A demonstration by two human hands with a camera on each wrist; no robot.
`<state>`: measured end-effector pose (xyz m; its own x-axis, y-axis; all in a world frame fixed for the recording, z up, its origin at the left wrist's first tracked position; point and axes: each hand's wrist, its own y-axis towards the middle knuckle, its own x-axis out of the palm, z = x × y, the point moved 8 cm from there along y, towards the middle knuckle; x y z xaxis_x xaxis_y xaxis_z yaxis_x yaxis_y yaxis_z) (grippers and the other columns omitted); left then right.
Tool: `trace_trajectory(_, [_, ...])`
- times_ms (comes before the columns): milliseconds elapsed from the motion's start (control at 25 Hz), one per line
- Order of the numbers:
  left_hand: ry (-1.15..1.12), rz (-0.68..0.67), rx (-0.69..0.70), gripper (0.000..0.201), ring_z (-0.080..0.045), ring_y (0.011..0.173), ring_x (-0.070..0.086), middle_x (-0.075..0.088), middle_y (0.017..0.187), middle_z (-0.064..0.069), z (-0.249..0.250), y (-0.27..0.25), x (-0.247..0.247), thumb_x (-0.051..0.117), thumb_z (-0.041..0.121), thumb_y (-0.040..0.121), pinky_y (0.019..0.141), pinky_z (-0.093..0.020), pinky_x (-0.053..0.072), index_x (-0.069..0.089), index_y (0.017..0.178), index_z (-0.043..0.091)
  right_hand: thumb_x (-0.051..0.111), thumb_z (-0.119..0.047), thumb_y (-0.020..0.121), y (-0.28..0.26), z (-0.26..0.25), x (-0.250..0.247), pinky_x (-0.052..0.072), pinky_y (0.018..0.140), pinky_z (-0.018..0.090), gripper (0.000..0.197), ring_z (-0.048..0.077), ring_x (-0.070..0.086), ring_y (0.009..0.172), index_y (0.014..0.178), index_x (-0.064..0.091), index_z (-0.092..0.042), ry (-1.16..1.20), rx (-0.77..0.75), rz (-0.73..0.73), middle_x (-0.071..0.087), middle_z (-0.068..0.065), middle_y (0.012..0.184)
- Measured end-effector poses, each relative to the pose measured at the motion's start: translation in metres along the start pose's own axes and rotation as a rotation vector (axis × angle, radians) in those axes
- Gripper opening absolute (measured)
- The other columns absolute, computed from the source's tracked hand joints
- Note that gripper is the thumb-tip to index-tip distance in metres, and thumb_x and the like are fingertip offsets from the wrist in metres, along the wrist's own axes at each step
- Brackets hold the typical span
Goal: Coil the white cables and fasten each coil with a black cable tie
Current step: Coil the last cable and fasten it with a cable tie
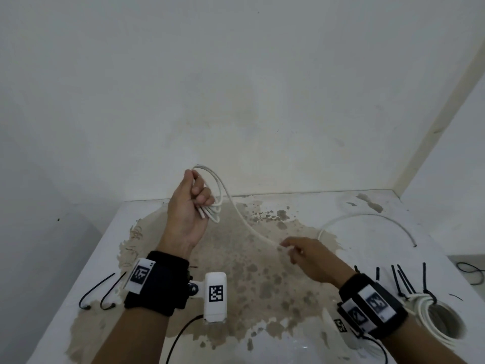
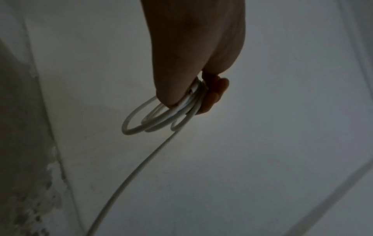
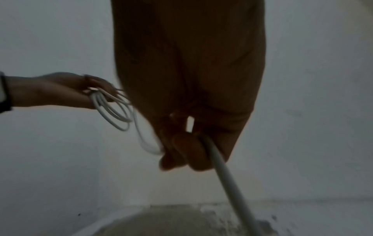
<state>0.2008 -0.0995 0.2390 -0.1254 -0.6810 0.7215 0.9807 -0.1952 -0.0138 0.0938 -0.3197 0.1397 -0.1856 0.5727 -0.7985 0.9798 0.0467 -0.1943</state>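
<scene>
My left hand (image 1: 195, 195) is raised above the table and grips several loops of a white cable (image 1: 214, 190) between thumb and curled fingers; the same loops (image 2: 153, 123) show in the left wrist view. From the coil the cable runs down and right to my right hand (image 1: 291, 249), which pinches the strand (image 3: 220, 164) between its fingertips. Past that hand the cable's loose tail (image 1: 367, 219) arcs over the table to the right. Two black cable ties (image 1: 97, 292) lie at the left; several more black ties (image 1: 404, 279) lie at the right.
A finished white coil (image 1: 430, 319) fastened with a black tie lies at the right edge. The white table (image 1: 315, 311) has a large brown stain in its middle. A wall stands close behind, and a black wire (image 1: 469, 269) lies on a surface at the far right.
</scene>
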Motion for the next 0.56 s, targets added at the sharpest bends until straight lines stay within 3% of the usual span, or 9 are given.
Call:
trace_trajectory(80, [0.225,0.009,-0.017,0.025,-0.005,0.047,0.052,0.038,0.053,0.008,-0.014,-0.003,-0.003,0.038,0.027,0.105,0.048,-0.017,0.045,0.050,0.087,0.015,0.045,-0.023,0.107,-0.014,-0.038,0.003,0.043,0.063,0.019,0.027,0.009,0.059,0.069,0.122,0.068,-0.022,-0.043,-0.180,-0.145,0.064,-0.008,0.084])
trace_trajectory(160, [0.474,-0.054,-0.060,0.024,-0.014,0.059,0.068,0.041,0.054,0.005,-0.036,-0.015,0.005,0.040,0.023,0.105,0.055,-0.020,0.054,0.049,0.086,0.011,0.046,-0.024,0.107,-0.029,-0.077,-0.014,0.040,0.061,0.014,0.027,0.003,0.055,0.063,0.119,0.070,-0.022,0.045,-0.314,-0.157,0.062,-0.014,0.077])
trace_trajectory(240, [0.644,-0.152,-0.153,0.022,-0.019,0.065,0.072,0.046,0.061,0.001,-0.055,-0.032,0.017,0.040,0.022,0.105,0.059,-0.025,0.058,0.050,0.090,0.009,0.048,-0.022,0.106,-0.034,-0.098,-0.040,0.038,0.060,0.013,0.025,0.001,0.056,0.062,0.116,0.071,-0.021,0.082,-0.400,-0.067,0.063,-0.015,0.074])
trace_trajectory(360, [0.874,-0.322,-0.271,0.029,-0.021,0.056,0.066,0.058,0.074,-0.007,-0.071,-0.055,0.034,0.037,0.029,0.106,0.053,-0.028,0.054,0.053,0.102,0.005,0.053,-0.021,0.104,-0.029,-0.096,-0.080,0.039,0.060,0.015,0.020,0.004,0.058,0.064,0.106,0.071,-0.027,0.105,-0.450,0.191,0.066,-0.013,0.075])
trace_trajectory(440, [0.854,-0.406,-0.368,0.037,-0.015,0.042,0.049,0.057,0.067,-0.005,-0.080,-0.065,0.039,0.033,0.036,0.106,0.045,-0.023,0.042,0.054,0.103,0.006,0.059,-0.028,0.100,-0.019,-0.078,-0.096,0.046,0.064,0.023,0.012,0.008,0.060,0.070,0.097,0.069,-0.034,0.169,-0.402,0.282,0.067,-0.010,0.078])
trace_trajectory(560, [0.425,-0.405,-0.603,0.028,-0.003,0.035,0.025,0.035,0.053,0.004,-0.093,-0.072,0.044,0.039,0.034,0.102,0.039,-0.018,0.026,0.051,0.098,0.010,0.062,-0.046,0.094,-0.006,-0.054,-0.096,0.043,0.062,0.028,0.016,0.011,0.054,0.064,0.086,0.066,-0.032,0.267,-0.331,0.330,0.062,-0.008,0.072])
